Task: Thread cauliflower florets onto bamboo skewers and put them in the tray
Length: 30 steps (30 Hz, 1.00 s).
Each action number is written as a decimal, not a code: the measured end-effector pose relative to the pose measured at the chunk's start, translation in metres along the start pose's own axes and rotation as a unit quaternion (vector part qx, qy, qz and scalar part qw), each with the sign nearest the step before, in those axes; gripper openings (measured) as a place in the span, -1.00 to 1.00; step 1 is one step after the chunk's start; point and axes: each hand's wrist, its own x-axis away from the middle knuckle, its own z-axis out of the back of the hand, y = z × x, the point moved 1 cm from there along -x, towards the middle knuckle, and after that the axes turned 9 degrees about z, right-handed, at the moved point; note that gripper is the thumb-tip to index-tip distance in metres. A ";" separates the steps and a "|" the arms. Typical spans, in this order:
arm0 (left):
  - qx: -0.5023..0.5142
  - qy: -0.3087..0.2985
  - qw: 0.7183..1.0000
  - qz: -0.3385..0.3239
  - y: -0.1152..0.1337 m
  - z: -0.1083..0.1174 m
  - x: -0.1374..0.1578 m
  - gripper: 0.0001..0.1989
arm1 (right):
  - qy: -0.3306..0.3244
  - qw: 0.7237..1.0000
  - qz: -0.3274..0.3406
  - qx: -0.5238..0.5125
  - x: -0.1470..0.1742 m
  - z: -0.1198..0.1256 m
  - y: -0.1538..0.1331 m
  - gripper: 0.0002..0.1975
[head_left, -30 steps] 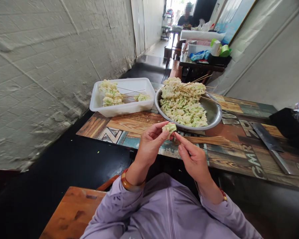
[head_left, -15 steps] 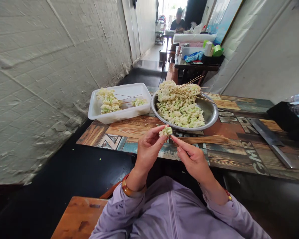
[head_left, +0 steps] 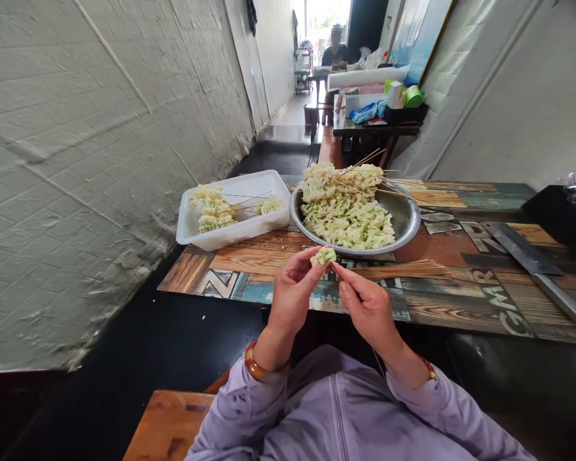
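Pinching a cauliflower floret (head_left: 323, 257) before the metal bowl (head_left: 406, 219), the left hand (head_left: 292, 289) faces the right hand (head_left: 370, 308), closed on an apparent skewer (head_left: 378, 362), seemingly mid-threading, the next push calling for straight, gentle pressure

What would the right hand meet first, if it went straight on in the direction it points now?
Most likely the small piece of cauliflower held in the left hand. The right hand points almost directly at it; whether they touch or a small gap remains, I cannot tell.
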 end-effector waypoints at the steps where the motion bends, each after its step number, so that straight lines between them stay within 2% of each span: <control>1: 0.009 -0.005 1.000 0.005 0.001 0.000 0.000 -0.69 | 0.000 1.000 0.011 0.008 0.000 0.000 0.001 -0.62; 6: 0.022 -0.024 0.999 0.018 0.003 0.004 -0.001 -0.53 | -0.001 0.997 0.063 0.035 0.002 0.002 0.001 -0.64; 11: -0.055 -0.007 0.998 0.032 -0.001 0.007 -0.001 -0.71 | -0.010 0.996 0.082 0.033 0.006 0.001 0.002 -0.64; 18: -0.090 0.055 0.994 0.002 -0.006 0.000 -0.004 -0.82 | -0.003 1.000 -0.011 0.008 0.007 -0.002 0.001 -0.78; 21: -0.134 0.077 0.988 -0.010 -0.012 -0.002 -0.006 -0.83 | -0.015 0.999 -0.047 -0.016 0.006 -0.003 0.001 -0.76; 30: -0.207 0.095 0.974 -0.006 -0.017 -0.009 -0.008 -0.85 | 0.016 0.995 -0.090 -0.048 0.004 -0.008 0.001 -0.76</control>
